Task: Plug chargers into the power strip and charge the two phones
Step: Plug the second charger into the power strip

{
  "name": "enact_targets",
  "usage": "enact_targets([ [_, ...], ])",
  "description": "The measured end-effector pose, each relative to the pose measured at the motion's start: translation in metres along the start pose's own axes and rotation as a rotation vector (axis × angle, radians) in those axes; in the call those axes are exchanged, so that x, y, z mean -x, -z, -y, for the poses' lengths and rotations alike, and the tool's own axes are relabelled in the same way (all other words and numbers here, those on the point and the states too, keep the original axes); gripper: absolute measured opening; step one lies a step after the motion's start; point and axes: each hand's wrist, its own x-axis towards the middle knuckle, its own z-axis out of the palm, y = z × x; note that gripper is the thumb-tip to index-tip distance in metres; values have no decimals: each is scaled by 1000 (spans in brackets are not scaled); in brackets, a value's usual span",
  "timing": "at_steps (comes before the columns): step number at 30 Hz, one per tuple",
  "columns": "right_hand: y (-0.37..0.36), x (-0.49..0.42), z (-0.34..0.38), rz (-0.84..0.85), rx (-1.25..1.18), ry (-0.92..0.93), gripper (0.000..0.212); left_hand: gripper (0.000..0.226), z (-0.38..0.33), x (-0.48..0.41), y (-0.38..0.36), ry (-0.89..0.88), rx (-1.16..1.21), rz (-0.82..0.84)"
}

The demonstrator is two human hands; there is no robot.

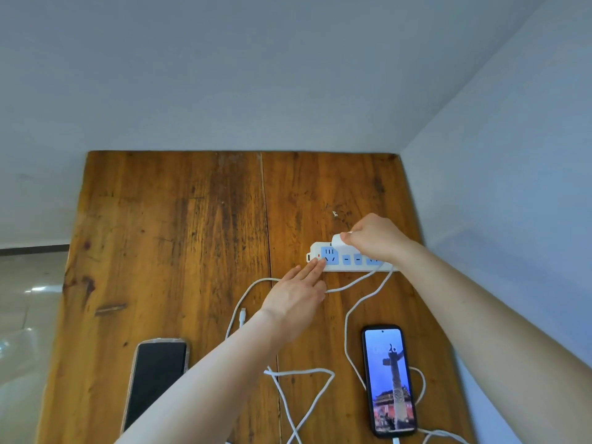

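Head view: power strip (pixel 349 259) lies long axis left-right at the wooden table's (pixel 179 238) far right. Right hand (pixel 373 237) pinches a white charger (pixel 339 241) on it; left hand (pixel 296 294), fingers flat, presses its near-left edge. Right hand hides the strip's right end. Lit phone (pixel 389 381), cable plugged in at its near end, and dark phone (pixel 157 381) point away.

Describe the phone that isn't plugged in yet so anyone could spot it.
Start at the wooden table and look to its near left edge. The unplugged phone lies flat there, its screen dark, no cable in it. The other phone, near right, is lit and cabled.
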Motion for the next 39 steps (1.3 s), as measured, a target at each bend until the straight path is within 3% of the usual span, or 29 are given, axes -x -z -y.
enact_targets([
  [6,1,-6,-1,61,6,29,31,27,0,-1,2,28,29,26],
  [16,-8,4,29,-42,201,230,25,28,-5,4,-2,56,41,36],
  [27,-23,3,31,-47,72,178,23,32,-13,5,-12,96,-6,-11],
  [32,-29,9,30,-79,50,144,38,34,-15,6,-10,103,-47,32],
  [37,-31,15,29,-96,109,126,37,35,-18,7,-9,122,-62,78],
  [39,-30,24,30,-113,266,138,41,37,-18,9,-7,136,-29,68],
])
